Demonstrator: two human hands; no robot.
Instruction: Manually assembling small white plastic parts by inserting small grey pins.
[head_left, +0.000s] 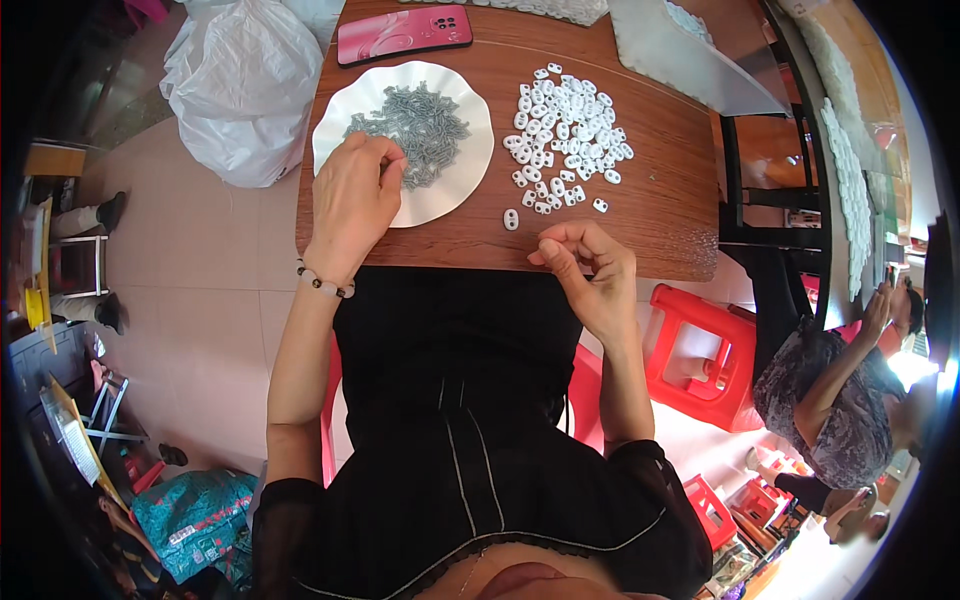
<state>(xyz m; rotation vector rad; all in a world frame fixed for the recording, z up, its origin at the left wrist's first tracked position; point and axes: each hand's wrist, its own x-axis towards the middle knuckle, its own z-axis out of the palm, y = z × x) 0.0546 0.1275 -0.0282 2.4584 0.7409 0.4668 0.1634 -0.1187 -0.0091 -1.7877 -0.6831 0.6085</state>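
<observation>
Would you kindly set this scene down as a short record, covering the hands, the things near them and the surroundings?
Left hand: over the plate, fingertips at the grey pieces; grip unclear
Right hand: at the near edge of the table, thumb and forefinger close together; any held piece too small to tell
Plate: white, wavy-rimmed
White pieces: two-holed, loosely heaped right of the plate
Phone: pink, beyond the plate
Surroundings: white bag at left, red stool at right

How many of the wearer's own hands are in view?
2: the left hand over the white plate of grey pieces, the right hand by the near edge of the wooden table, short of the white pieces. Neither is hidden.
</observation>
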